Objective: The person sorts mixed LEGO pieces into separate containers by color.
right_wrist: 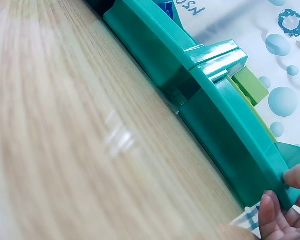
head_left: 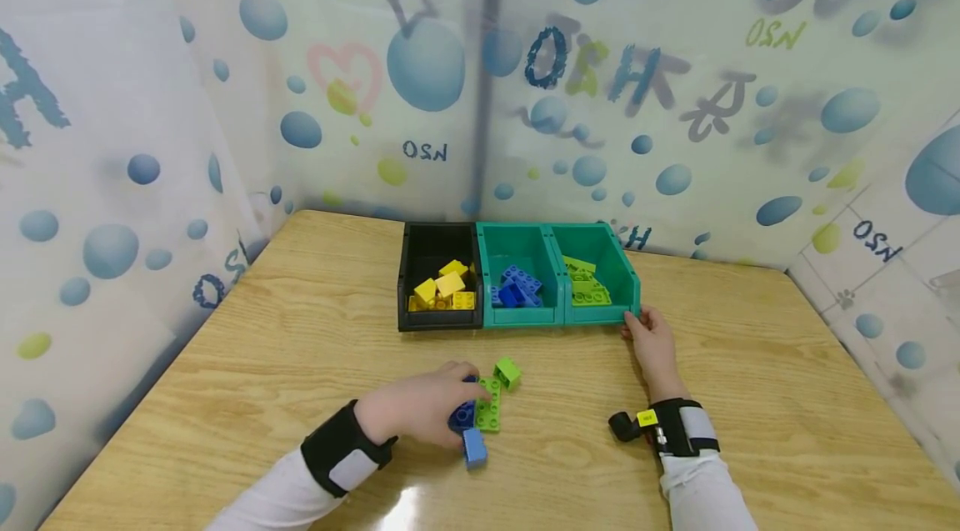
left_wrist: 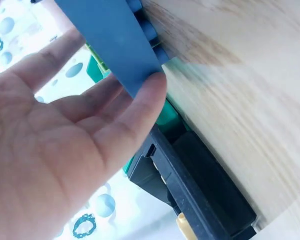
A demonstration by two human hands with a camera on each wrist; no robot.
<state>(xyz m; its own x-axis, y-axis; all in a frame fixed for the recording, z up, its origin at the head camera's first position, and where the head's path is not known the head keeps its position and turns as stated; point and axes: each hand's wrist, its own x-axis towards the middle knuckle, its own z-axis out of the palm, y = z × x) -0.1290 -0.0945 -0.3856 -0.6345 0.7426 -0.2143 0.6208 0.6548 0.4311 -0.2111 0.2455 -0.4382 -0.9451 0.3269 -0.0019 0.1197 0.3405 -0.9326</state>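
My left hand [head_left: 420,406] holds a dark blue building brick [head_left: 463,416] low over the table, its thumb at the near end and fingers at the far side. In the left wrist view the thumb presses a blue brick [left_wrist: 115,45] along its edge. Against the dark blue brick lies a lime green brick [head_left: 489,406], with a small lime brick [head_left: 507,373] behind it and a light blue brick [head_left: 474,448] in front. My right hand [head_left: 654,348] pinches the front right corner of the teal bin [head_left: 600,315], thumb on the wall in the right wrist view.
A black bin [head_left: 438,320] with yellow bricks [head_left: 450,284] stands at the left of the row. Next to it a teal bin [head_left: 522,317] holds blue bricks [head_left: 521,285]; the right one holds lime bricks [head_left: 587,285]. A patterned curtain [head_left: 360,156] hangs behind the wooden table [head_left: 300,331].
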